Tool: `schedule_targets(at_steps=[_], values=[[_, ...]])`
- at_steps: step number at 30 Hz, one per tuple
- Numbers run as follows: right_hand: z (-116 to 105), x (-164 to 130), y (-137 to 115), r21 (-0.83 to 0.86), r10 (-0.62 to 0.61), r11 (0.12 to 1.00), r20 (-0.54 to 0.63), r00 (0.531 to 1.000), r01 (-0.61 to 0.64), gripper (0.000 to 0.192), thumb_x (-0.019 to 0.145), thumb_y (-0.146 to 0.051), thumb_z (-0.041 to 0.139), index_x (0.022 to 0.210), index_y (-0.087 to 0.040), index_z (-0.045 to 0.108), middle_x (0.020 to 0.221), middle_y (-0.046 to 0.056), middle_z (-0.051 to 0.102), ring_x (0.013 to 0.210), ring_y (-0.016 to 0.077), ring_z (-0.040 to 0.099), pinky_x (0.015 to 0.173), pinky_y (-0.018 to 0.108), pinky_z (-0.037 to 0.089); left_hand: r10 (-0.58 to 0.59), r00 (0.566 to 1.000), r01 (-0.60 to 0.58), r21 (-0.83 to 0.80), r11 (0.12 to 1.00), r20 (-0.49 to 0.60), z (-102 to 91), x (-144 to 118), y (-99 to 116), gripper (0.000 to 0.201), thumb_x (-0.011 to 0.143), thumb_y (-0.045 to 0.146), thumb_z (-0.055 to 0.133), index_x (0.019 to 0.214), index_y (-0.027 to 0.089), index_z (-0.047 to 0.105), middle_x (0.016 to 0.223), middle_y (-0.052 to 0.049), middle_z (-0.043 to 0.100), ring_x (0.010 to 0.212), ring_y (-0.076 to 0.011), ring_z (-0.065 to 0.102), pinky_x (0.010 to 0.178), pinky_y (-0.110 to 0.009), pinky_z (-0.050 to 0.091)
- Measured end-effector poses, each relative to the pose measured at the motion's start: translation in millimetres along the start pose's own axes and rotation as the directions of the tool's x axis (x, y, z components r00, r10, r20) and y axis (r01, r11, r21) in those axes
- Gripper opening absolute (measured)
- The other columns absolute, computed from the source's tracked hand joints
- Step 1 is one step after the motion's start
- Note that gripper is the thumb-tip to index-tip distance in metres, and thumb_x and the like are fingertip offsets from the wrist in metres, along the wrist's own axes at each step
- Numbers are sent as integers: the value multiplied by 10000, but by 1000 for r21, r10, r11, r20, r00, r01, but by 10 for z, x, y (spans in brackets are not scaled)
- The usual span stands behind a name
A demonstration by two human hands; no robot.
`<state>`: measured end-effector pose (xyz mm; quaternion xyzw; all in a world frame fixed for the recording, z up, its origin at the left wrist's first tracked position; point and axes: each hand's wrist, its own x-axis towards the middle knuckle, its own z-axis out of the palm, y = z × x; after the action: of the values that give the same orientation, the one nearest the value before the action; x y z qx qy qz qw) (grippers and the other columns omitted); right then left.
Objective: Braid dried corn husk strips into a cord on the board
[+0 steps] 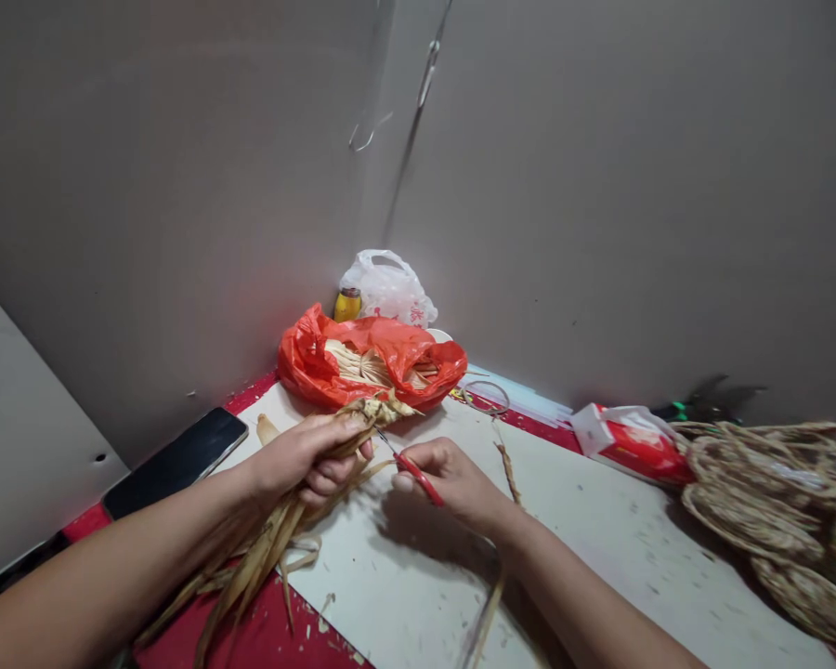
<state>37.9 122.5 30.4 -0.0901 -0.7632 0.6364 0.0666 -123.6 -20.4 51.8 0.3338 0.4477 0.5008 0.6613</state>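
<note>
L hand closed round a bundle of dry husks, fingers curled over the upper part, thumb side up; husk tips stick out past the fist toward the corner, long ends trail back across the arm and off the board edge. R hand closed on red-handled scissors, fingers thru/over the handles; blades point up-left to the husk tips, just beside L fingers. Can't tell if blades are apart or together, too small. Hands near each other, not touching as far as seen. Work surface = pale board on red table, small scraps scattered on it. Behind hands: orange bag open, more pale husks inside, touching or nearly touching the bundle tips. Behind that, in wall corner: yellow jar and white bag side by side. L of board: black phone lying flat, screen dark. One loose husk strip on board just R of R hand. Wire ring near orange bag, R side. Far R: red-white packet, then pile of woven braids running off frame. Hook hangs on wall above.
</note>
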Motion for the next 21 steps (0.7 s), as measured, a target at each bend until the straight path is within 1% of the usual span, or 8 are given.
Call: schedule_targets(at_steps=[2,3,5,6,9,14,17,21], values=[[-18,5,12,14,14,1000,88,996,-15,479,716,-532,655,528,-163,415,500,-45,379,477,64,304,472,218,251,9,1000,-9,-23,1000,-20,-10,-2,7,418,883,560,343,863,168,486,483,103,234,374,-31,86,335,-146,118],[-27,5,16,20,21,1000,140,990,-24,462,731,-551,631,570,-155,458,532,-22,445,494,81,370,488,221,295,24,999,-25,-20,999,-49,-14,1,6,424,884,565,330,861,170,481,481,102,239,374,-32,90,336,-146,120],[-43,2,16,26,26,999,207,978,-32,455,748,-577,598,640,-145,504,598,16,519,547,114,462,527,236,363,76,990,-74,17,997,-116,-17,9,-4,365,888,538,363,847,186,449,479,107,232,378,-33,92,342,-141,122],[-49,0,15,24,23,999,215,976,-29,455,751,-581,592,654,-144,509,611,20,527,560,120,478,536,239,378,104,985,-100,39,994,-139,-13,15,-12,330,888,520,389,844,195,430,482,111,225,382,-33,89,346,-136,120],[-53,-1,25,19,12,1000,185,983,-15,443,756,-565,599,642,-150,493,593,2,502,543,110,463,529,231,372,155,975,-145,73,987,-161,21,34,-44,304,880,509,433,830,214,381,500,113,232,389,-31,99,351,-129,118],[-2,6,78,105,-24,994,89,996,14,434,719,-529,649,601,-154,467,553,-20,451,503,85,379,494,227,317,163,974,-153,71,986,-158,95,67,-124,342,872,542,428,791,220,348,493,116,257,370,-27,96,330,-136,119],[39,9,88,173,-37,984,1,999,36,445,685,-492,692,552,-164,421,505,-49,371,473,65,299,462,220,257,160,972,-149,77,986,-170,102,82,-160,353,870,553,422,783,220,344,489,115,275,365,-28,111,326,-135,129],[82,12,73,205,-22,978,-98,995,42,506,658,-457,725,493,-174,340,481,-74,266,466,46,196,440,220,164,180,964,-163,98,982,-198,71,89,-163,377,864,563,425,748,220,319,491,111,285,368,-30,125,334,-141,134]])
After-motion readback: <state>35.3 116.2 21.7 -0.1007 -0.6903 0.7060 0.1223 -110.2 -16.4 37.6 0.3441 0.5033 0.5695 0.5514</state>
